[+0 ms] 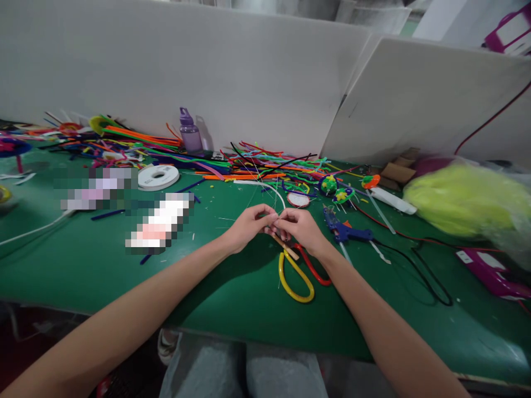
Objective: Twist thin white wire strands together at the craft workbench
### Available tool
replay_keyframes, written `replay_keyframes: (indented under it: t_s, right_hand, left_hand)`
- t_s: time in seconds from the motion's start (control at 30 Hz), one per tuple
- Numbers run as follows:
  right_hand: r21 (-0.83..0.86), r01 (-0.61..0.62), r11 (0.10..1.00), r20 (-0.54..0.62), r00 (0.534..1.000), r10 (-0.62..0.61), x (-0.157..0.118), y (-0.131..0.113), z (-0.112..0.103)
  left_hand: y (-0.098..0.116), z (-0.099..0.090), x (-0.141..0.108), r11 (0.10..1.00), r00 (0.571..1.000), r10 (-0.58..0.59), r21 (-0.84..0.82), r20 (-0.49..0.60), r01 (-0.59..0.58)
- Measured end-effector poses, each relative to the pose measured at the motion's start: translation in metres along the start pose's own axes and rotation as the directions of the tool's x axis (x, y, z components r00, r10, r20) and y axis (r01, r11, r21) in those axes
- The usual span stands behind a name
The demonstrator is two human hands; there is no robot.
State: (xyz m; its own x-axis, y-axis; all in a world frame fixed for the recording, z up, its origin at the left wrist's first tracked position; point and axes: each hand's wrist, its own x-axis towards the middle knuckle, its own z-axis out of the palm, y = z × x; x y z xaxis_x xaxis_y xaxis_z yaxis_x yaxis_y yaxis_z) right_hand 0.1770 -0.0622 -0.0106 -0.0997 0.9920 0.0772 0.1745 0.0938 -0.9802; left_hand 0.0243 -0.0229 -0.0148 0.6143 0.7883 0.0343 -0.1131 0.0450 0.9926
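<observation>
Left hand (248,225) and right hand (302,228) meet fingertip to fingertip above the green desk (83,265), both pinching a thin white pipe cleaner (279,194) that arcs away from them — scissors (297,271) lie just beneath, a blue glue gun (344,231) near the right hand

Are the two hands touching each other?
Touching. The head view shows the left hand and right hand meeting at the fingertips, pinching a thin white wire with no gap.
</observation>
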Motion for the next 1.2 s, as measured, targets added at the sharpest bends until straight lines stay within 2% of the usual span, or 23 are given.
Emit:
replay_keyframes:
  t_s: [0.17, 0.3, 0.8, 1.0, 1.2]
  right_hand:
    - [0.031, -0.029, 0.999, 0.000, 1.000, 0.029, 0.0004, 0.0006, -0.0012]
    - [0.063, -0.032, 0.997, 0.013, 0.999, 0.031, 0.0000, 0.0015, -0.0024]
    - [0.214, -0.068, 0.975, 0.050, 0.997, 0.059, 0.0000, -0.0003, -0.0034]
    - [0.251, -0.058, 0.966, 0.035, 0.998, 0.051, -0.0002, -0.0033, -0.0046]
    - [0.293, -0.012, 0.956, 0.007, 1.000, 0.011, 0.0003, -0.0035, -0.0052]
  left_hand:
    - [0.0017, 0.0001, -0.0003, 0.999, 0.999, -0.038, -0.018, -0.020, 0.038]
    - [0.0023, -0.0006, -0.0003, 1.000, 1.000, -0.008, 0.002, -0.018, 0.008]
    - [0.0038, -0.0025, -0.0009, 0.989, 0.994, -0.030, -0.140, 0.109, 0.045]
    - [0.0068, -0.0012, -0.0020, 0.986, 0.996, -0.017, -0.162, 0.082, 0.030]
    - [0.0092, 0.0013, -0.0024, 0.981, 0.999, 0.049, -0.190, 0.023, -0.044]
